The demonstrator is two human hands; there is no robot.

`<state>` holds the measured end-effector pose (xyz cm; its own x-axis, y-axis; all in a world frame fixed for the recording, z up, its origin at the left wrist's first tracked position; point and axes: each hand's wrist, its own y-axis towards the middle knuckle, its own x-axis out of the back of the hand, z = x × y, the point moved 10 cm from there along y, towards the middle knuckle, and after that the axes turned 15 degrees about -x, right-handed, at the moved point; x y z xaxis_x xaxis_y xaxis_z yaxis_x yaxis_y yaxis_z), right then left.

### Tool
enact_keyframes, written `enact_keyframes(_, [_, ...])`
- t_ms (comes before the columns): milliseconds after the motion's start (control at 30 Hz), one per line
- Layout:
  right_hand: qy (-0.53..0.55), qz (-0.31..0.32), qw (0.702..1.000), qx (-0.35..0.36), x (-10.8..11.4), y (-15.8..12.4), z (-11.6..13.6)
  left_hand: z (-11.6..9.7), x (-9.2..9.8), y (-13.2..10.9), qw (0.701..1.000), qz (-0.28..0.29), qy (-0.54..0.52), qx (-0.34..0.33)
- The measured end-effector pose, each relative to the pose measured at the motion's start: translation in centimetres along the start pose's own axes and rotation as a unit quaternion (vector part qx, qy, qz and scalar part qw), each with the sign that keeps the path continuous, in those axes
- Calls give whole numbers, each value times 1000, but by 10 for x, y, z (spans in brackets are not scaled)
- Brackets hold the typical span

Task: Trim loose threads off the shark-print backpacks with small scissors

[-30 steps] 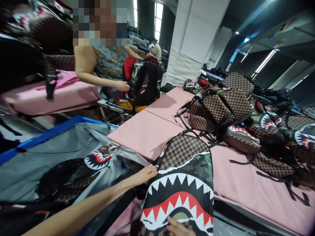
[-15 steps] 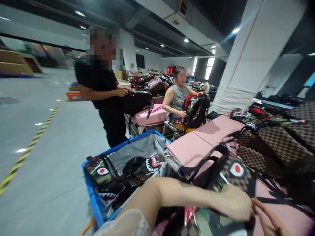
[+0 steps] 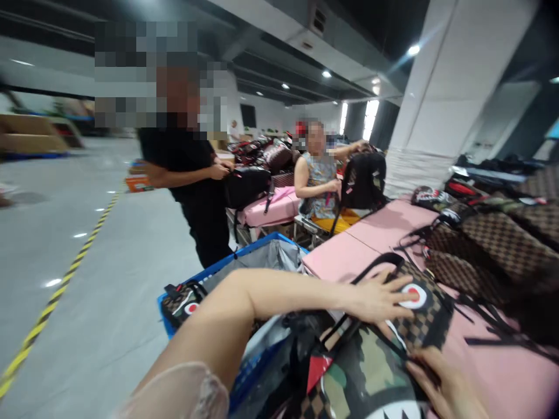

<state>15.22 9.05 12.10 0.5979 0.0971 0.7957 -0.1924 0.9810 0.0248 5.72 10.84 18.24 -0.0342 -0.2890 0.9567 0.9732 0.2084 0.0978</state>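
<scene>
At the left, a co-worker in black clothes stands with both hands at a black fabric bag. Nearer is a blue plastic bin with a grey lining, holding a small checked and camouflage bag. Beyond it, a seated co-worker in a patterned sleeveless top props a black backpack with straps upright, probably to keep it within easy reach.

The wearer's left hand lies palm down with fingers spread wide, pressing on but not gripping a brown-checked, camouflage and black printed backpack; the flat palm seems to steady it. This backpack lies at the near edge of a pink padded table, beside the bin. Its long axis appears to run away from the wearer, leaning rightward: the red-eye end points away, the toothed print towards the wearer. The right hand has bent fingers at its right edge; whether they grip it I cannot tell.

Farther right, brown-checked bags are heaped, perhaps to save space.
</scene>
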Motion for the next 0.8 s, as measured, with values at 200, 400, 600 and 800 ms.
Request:
enact_keyframes(200, [-123,120,983,-62,-3,-5,31,-11,-32,42,995,79,-52,-33])
enact_keyframes(400, [-53,146,985,-71,-6,-18,28,-19,-52,56,994,96,-60,3])
enact_keyframes(600, [216,190,953,-93,-9,-21,28,-16,-61,59,991,115,-45,46])
enact_keyframes(800, [246,148,945,-158,-2,-24,-3,-11,-46,48,992,-9,-124,20])
